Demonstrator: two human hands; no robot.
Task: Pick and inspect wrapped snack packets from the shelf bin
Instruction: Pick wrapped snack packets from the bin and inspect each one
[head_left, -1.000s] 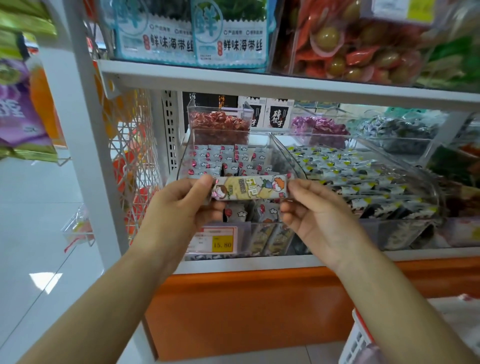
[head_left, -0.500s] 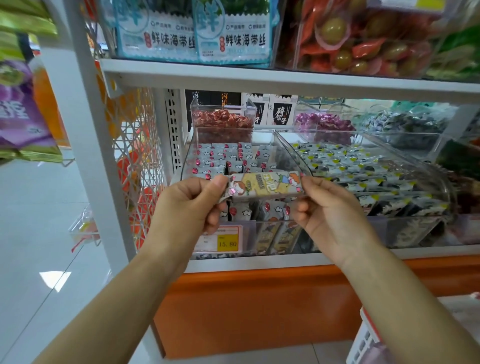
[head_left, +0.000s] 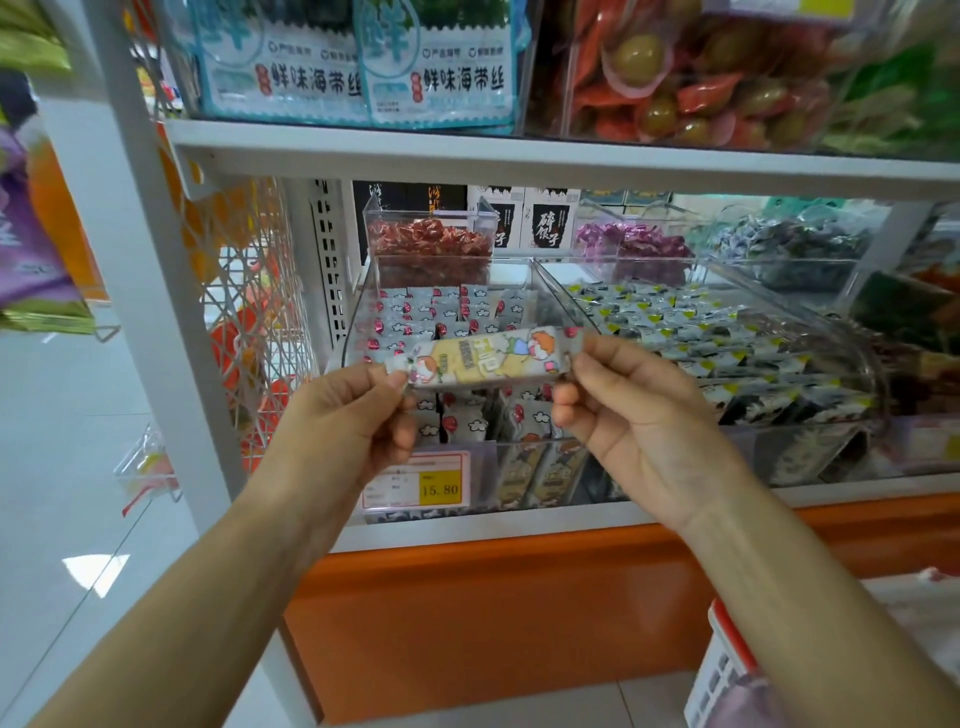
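Centre of frame: a wrapped snack packet (head_left: 483, 356), yellow with cartoon figures, is held lengthwise with its right end slightly higher. It sits in front of the clear shelf bin (head_left: 351, 332) and above the small packets piled inside. The left hand (head_left: 353, 415) pinches the packet's left end between thumb and forefinger, with the remaining fingers curled beneath. The right hand (head_left: 634, 415) pinches the right end in the same way, its lower fingers loosely bent. Below the hands, a price tag (head_left: 415, 480) reading 15.80 is on the bin's front. Right of centre, a neighbouring bin holds black-and-yellow packets (head_left: 701, 332).
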